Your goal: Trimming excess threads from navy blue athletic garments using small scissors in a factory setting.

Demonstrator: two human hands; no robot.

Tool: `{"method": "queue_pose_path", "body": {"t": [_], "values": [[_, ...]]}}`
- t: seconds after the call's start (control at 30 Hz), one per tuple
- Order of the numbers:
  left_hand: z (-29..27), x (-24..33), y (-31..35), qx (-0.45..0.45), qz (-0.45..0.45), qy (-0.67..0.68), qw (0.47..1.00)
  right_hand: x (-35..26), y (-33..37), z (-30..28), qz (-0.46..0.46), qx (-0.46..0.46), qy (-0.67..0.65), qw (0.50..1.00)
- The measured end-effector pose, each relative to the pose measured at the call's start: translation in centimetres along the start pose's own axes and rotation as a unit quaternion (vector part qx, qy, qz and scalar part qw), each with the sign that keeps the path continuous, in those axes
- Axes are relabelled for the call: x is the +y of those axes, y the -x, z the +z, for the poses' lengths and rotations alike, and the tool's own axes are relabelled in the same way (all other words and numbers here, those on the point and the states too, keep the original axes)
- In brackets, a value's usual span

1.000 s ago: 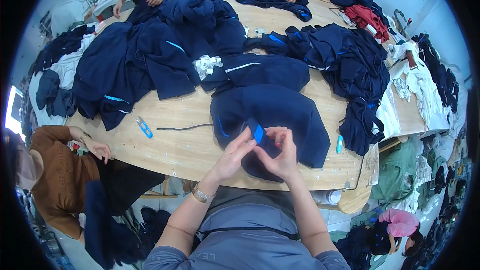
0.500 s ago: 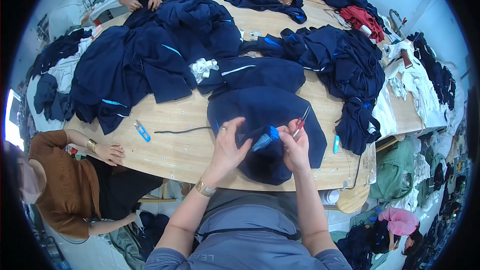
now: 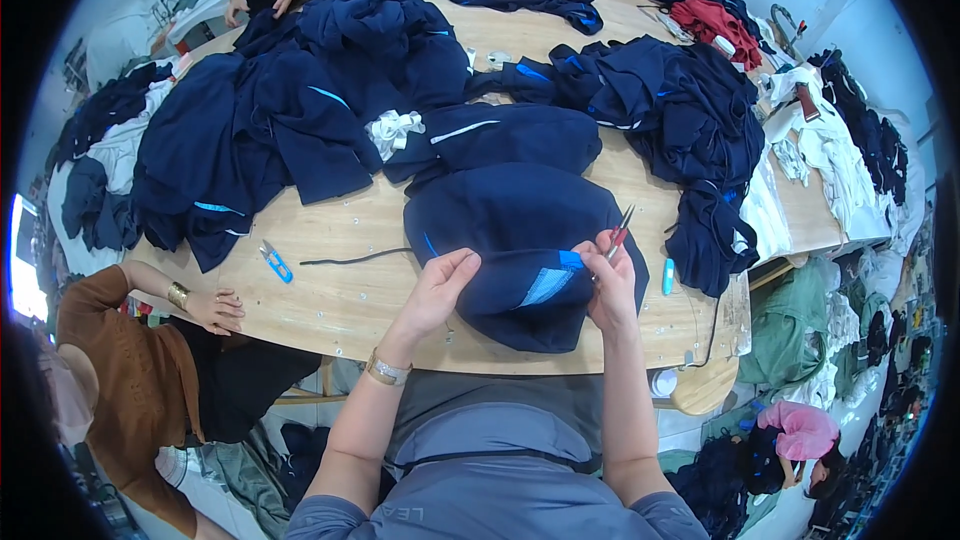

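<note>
A navy garment (image 3: 510, 205) lies before me, one edge lifted toward me. On the lifted part show a light-blue mesh-like patch (image 3: 548, 285) and a bright blue strip (image 3: 570, 259). My left hand (image 3: 436, 292) is closed, thumb and fingertips pinching the garment's edge. My right hand (image 3: 612, 285) grips red-handled thread snips (image 3: 619, 233), points upward and away from me. Its thumb and finger also hold the edge beside the blue strip. The palm side of the snips is hidden by my fingers.
Blue thread snips (image 3: 276, 262) lie at left, a turquoise tool (image 3: 668, 277) at right. Navy garment piles (image 3: 250, 140) cover the far left, more (image 3: 690, 120) the right. A co-worker's hand (image 3: 215, 312) rests on the table's left edge (image 3: 300, 342). Two people stand across the table.
My left hand has gone from open fingers to a pinch on the garment's edge. The edge is now stretched between both hands, with the blue patch spread flatter.
</note>
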State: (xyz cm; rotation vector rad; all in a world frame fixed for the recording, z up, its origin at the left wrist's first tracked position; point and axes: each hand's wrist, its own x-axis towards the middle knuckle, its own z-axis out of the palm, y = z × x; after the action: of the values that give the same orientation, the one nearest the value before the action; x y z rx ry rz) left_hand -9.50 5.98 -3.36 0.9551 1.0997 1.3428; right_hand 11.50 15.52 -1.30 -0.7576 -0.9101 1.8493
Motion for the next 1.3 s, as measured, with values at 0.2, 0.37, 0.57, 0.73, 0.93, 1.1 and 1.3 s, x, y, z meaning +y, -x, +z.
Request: {"method": "queue_pose_path", "body": {"t": [0.2,0.37,0.57,0.73,0.93,1.1,1.3], "values": [[1.7,1.1,0.6,0.007,-0.013,-0.030,0.999,0.8,0.4,0.2,-0.002,-0.026,0.004,1.000],[2.0,0.6,0.4,0.013,0.009,0.045,0.999,0.8,0.7,0.9,-0.016,-0.063,-0.009,0.998],[3.8,2.3,0.6,0.049,-0.059,0.222,0.972,1.3,0.7,1.1,-0.080,-0.044,0.180,0.979],[4.0,2.5,0.8,0.089,-0.047,0.230,0.968,0.6,1.7,2.2,-0.202,0.024,0.395,0.896],[3.7,2.5,1.1,0.101,-0.010,0.181,0.978,-0.8,3.3,2.7,-0.275,-0.043,0.565,0.777],[4.0,2.8,1.2,0.113,0.003,0.128,0.985,-0.9,3.5,2.9,-0.317,-0.086,0.653,0.683],[4.1,3.1,1.6,0.102,0.035,0.061,0.992,-0.8,3.3,3.3,-0.326,-0.092,0.666,0.664]]}}
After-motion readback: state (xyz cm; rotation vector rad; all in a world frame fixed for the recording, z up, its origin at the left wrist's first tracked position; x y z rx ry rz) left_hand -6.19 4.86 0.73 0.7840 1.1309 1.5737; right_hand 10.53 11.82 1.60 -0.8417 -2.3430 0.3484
